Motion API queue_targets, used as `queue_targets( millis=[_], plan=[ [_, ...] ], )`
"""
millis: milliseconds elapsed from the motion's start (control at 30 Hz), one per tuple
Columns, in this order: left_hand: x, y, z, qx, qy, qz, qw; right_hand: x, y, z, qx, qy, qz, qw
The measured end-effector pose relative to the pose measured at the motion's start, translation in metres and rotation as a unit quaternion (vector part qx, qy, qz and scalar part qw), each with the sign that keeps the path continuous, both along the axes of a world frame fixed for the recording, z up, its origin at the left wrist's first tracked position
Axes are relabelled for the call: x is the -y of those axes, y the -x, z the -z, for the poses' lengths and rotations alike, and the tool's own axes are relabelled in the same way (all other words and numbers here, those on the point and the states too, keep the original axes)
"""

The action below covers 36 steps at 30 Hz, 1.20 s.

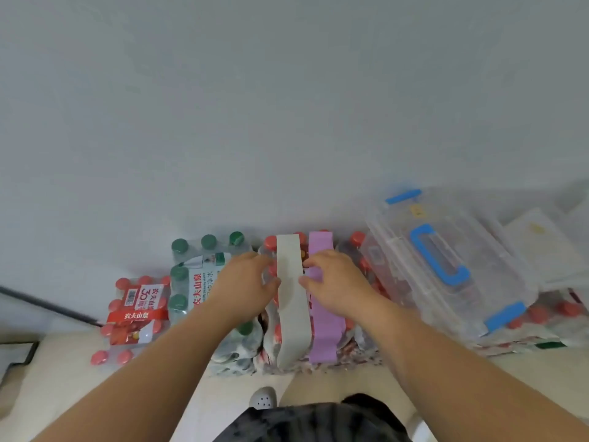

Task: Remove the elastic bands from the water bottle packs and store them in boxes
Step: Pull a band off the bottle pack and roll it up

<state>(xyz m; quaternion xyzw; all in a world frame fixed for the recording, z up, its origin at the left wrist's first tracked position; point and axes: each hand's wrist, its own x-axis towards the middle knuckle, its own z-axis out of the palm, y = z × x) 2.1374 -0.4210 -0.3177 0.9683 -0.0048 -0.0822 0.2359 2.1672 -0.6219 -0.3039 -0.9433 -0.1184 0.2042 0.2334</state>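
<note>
Two clear lidded storage boxes at right of frame, the nearer one [478,250] with blue handle and latches, lid on, resting on more red-cap bottles. That's where the bands end up, so the lid has to come off first.

Centre of frame: red-cap water bottle pack [271,311] on the floor against the wall. Green-cap pack [204,275] is touching it on the left, and a smaller red-cap pack [137,314] sits further left.

Centre pack carries two wide bands side by side, running front to back over the caps: white elastic band [293,314], lilac elastic band [323,327].

Left hand [248,282] and right hand [334,282] flank the white band, fingers curled, thumbs on its edges, so both look to be pinching it. Right fingers lie over the lilac one.

Handling guess: band is light, soft and stretchy, flat and under tension. Grab at the edges, lift clear of the caps, slide off toward me. Pack itself is heavy and should stay put. Shrink wrap is slick.
</note>
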Motion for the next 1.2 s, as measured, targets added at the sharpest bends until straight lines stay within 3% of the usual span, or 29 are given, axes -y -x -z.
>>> queue_targets(
  millis=[367,533,833,1033,1200],
  plan=[
    [0.002,-0.059,0.019,-0.022,0.035,0.014,0.999,-0.014,-0.029,0.023,-0.018,0.004,-0.003,1.000],
    [0.004,-0.077,0.033,-0.065,0.001,0.020,0.998,-0.009,-0.031,0.035,0.001,0.012,-0.016,1.000],
    [0.009,-0.086,0.039,0.013,0.071,-0.072,0.995,-0.004,-0.032,0.036,-0.007,-0.006,-0.021,1.000],
    [-0.003,-0.063,0.013,0.004,0.240,-0.132,0.962,-0.015,-0.031,0.007,-0.047,-0.095,0.072,0.992],
    [-0.018,-0.026,-0.019,-0.050,0.449,-0.106,0.886,-0.031,-0.015,-0.029,-0.002,-0.188,0.141,0.972]
  ],
)
